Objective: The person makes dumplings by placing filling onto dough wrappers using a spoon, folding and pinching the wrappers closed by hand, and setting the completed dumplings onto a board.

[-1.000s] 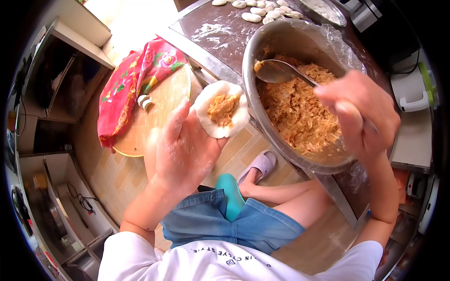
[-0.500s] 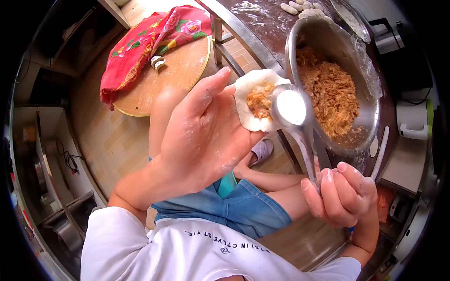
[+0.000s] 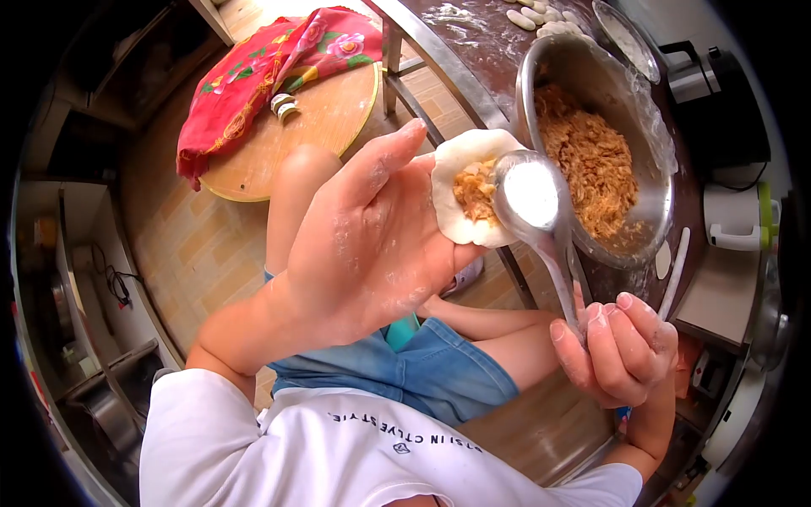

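Note:
A round white dough wrapper (image 3: 456, 190) lies on the fingers of my left hand (image 3: 372, 241), whose palm faces up, dusted with flour. Orange-brown filling (image 3: 476, 191) sits in the middle of the dough. The fingers of my right hand (image 3: 612, 351) are wrapped round the handle of a metal spoon (image 3: 530, 190). The spoon's bowl covers the right part of the filling, its shiny back facing me. Just beyond, a large steel pot (image 3: 655, 224) holds more filling (image 3: 587, 160), with clear plastic wrap at its far rim.
A floured dark table (image 3: 481, 46) bears dough pieces (image 3: 532, 15), a metal tray (image 3: 625, 38) and a thin white stick (image 3: 674, 275). At the left, a red floral cloth (image 3: 245, 84) partly covers a round wooden board (image 3: 325, 127). Open shelves (image 3: 93, 279) stand far left.
The spoon has come out of the pot onto the filling on the dough. My right hand has turned and moved down toward me. The view has shifted, leaving the pot farther right.

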Available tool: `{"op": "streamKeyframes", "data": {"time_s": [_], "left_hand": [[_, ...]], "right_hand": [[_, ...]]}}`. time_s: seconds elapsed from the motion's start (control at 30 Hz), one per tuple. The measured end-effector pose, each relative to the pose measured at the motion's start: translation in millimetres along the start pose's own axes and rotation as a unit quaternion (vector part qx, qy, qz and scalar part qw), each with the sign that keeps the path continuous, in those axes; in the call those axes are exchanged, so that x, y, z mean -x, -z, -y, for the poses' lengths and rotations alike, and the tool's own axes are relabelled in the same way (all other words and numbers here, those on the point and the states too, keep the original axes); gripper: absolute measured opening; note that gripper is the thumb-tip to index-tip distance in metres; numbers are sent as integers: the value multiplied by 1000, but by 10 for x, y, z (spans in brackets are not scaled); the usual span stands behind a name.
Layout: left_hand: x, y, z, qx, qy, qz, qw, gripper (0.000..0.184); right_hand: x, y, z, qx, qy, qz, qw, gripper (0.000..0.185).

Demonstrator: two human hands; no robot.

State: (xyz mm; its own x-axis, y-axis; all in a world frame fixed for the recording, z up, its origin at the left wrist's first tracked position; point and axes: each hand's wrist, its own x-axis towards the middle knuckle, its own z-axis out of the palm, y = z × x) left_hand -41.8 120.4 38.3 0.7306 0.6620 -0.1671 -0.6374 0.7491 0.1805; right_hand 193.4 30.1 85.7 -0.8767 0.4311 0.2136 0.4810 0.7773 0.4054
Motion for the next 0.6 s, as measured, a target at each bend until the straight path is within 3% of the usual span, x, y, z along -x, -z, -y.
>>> {"op": "streamKeyframes", "data": {"time_s": [0.03,0.23,0.4,0.5,0.6], "left_hand": [[0,7,-1,9,2,-2,1000,60],[13,-9,37,-15,-23,-4,1000,60],[21,-38,59,-44,-21,5,999,60],[31,-34,48,-30,-4,30,999,60],[46,-46,17,6,18,28,999,61]], "right_hand": [[41,-9,-18,17,16,1,1000,29],[19,205,90,-50,-114,-16,992,12],[-78,217,46,-102,-180,-100,973,27],[-20,158,57,-6,-86,-14,996,13],[75,-15,26,23,-29,-19,999,23]]}}
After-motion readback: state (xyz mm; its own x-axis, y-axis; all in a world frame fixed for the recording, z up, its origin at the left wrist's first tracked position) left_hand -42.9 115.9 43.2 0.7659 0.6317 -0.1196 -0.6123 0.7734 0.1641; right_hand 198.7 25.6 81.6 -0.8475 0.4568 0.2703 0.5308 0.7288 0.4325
